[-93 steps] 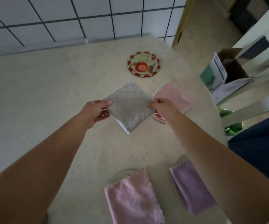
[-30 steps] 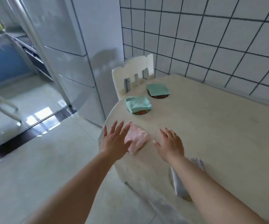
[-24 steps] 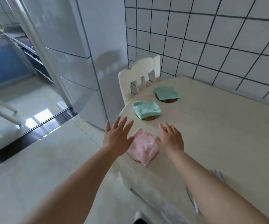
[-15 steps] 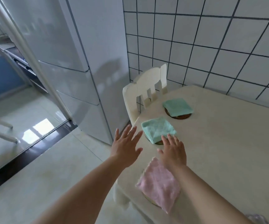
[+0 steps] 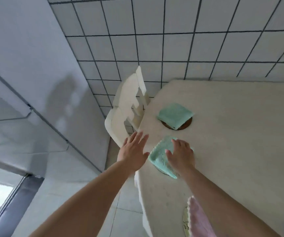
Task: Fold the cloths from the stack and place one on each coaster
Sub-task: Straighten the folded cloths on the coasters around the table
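Note:
Two folded mint-green cloths lie on round coasters near the table's left edge. The nearer green cloth (image 5: 158, 155) has my right hand (image 5: 180, 153) lying flat on it, fingers spread; its coaster is almost fully hidden. My left hand (image 5: 134, 151) hovers open just left of that cloth, at the table edge, holding nothing. The farther green cloth (image 5: 175, 115) covers a brown coaster (image 5: 185, 126). A folded pink cloth (image 5: 198, 218) lies on a pale coaster (image 5: 185, 219) at the bottom, partly behind my right forearm.
The cream table (image 5: 240, 134) stands against a white tiled wall (image 5: 172, 40). A white chair (image 5: 127, 106) is pushed in at its left end, close to my left hand. A grey fridge (image 5: 26, 82) rises to the left, above a tiled floor.
The view has swung from the far end of the table to this end. My right hand moved forward from the pink cloth onto the nearer green cloth; my left hand followed alongside.

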